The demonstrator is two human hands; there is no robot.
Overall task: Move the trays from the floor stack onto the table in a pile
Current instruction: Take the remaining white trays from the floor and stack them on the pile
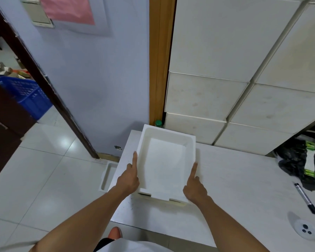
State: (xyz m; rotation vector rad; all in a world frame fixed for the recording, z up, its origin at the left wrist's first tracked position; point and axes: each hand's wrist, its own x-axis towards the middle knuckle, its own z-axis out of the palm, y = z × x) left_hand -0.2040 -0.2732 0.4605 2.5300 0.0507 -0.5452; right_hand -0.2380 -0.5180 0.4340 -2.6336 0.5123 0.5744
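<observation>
Here, both hands point(128, 180) point(195, 188) flank white tray point(164, 160), forefingers extended along sides.

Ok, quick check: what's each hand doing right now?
Left hand: gripping the left side of the white tray, index finger stretched along its rim.
Right hand: gripping the tray's right side, index finger likewise extended.

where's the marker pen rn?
Head view, right side: the marker pen lies on the table, just below the black plastic bag, well right of the tray.

white tray point(165, 160) atop another on table point(235, 188).
</observation>
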